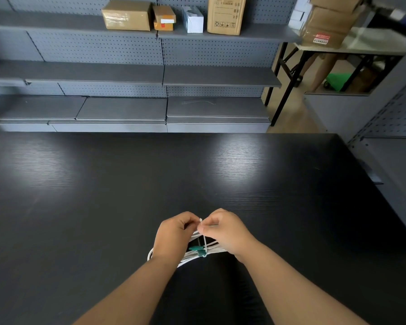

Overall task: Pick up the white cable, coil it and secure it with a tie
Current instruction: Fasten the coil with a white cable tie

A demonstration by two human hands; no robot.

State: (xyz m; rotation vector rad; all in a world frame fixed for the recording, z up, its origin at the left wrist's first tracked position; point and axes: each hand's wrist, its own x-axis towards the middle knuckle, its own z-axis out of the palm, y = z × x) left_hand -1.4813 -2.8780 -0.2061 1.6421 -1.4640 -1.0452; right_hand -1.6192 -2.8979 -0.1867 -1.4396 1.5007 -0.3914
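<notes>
White cable (pixel 215 249) sits gathered in a loose coil just beneath the two hands, at the near middle of the dark surface (pixel 103 195). The left hand (pixel 174 233) and the right hand (pixel 223 231) are drawn close together, knuckles almost touching. Both have their fingers curled, and both pinch the upper end of a thin white tie (pixel 203 238). The tie runs down from the fingertips and crosses the bundled strands. A small green piece (pixel 195 248) sits on the strands just beside where the tie meets them; what it is cannot be told.

One loop of the cable shows to the left of the left wrist, and the other strands pass under the right hand. Whether the coil rests on the surface or is held just above it cannot be told.

Beyond the far edge of the surface stand grey pegboard shelves (pixel 103 73). The top shelf carries cardboard boxes (pixel 127 15), a small white box (pixel 193 19) and a tall carton (pixel 225 14). A thin pale strip (pixel 198 102) lies on the lowest shelf. At the far right stands a black-legged folding table (pixel 361 46) with more cartons on it.
</notes>
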